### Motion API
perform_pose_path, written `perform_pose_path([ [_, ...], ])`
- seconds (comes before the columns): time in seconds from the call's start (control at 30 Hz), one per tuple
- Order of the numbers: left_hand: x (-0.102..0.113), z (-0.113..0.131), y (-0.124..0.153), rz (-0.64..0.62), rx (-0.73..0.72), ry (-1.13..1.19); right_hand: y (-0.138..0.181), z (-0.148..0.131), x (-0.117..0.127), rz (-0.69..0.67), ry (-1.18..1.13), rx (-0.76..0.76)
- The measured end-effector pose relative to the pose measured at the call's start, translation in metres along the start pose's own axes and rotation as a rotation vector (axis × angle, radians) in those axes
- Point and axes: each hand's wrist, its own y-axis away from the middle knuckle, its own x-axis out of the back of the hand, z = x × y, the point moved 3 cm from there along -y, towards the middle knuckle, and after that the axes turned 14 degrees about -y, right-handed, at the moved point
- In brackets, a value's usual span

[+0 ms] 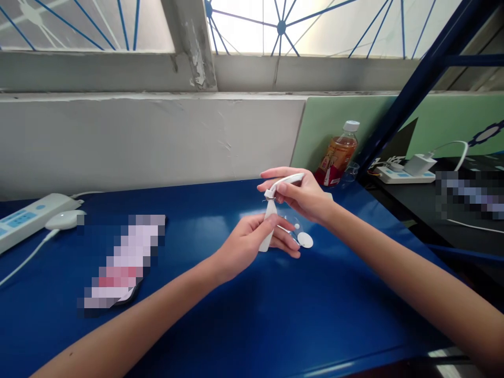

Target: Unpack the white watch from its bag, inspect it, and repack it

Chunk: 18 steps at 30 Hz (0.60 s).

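Hands meet just right of the middle of the frame, above a blue table (275,315). The left hand (252,239), coming up from the lower left, pinches a lower white strip (269,223) between thumb and curled fingers, and the strip stands nearly upright. The right hand (303,197), reaching in from the lower right, closes its thumb and fingers on an upper white strip (287,180), a curved piece that runs towards the upper right. The two strips meet at a small metal spring (269,197) at the top of the lower one, so both hands hold one angled white thing clear of the table. Whether the spring is fully seated cannot be told.

Just below the right hand, beside the left fingertips, a round white disc (305,240) lies flat on the table, with a smaller white dot (296,226) near it.

At the left edge lies a white power strip (23,218) with an oval white plug (63,219) beside it, and a pixelated flat object (122,260) lies in the lower left. Behind the hands, against a green panel (326,121), stands a bottle (337,155) of amber drink with a white cap. At the right, on a darker surface, a second power strip (397,174) carries a white charger (419,164)
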Motion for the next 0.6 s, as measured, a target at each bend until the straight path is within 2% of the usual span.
perform_pose_path([
  [0.13,0.005,-0.005,-0.003,-0.043,0.060,0.249,-0.008,0.019,0.002,0.083,-0.159,-0.044],
  [0.27,0.002,-0.012,-0.004,-0.128,0.099,0.377,-0.004,0.034,0.003,0.168,-0.286,-0.125],
  [0.47,-0.006,-0.024,-0.001,-0.159,0.227,0.465,0.003,0.036,-0.011,-0.030,-0.561,-0.389],
  [0.6,-0.008,-0.028,-0.001,-0.128,0.292,0.448,0.002,0.032,-0.014,-0.063,-0.608,-0.466],
])
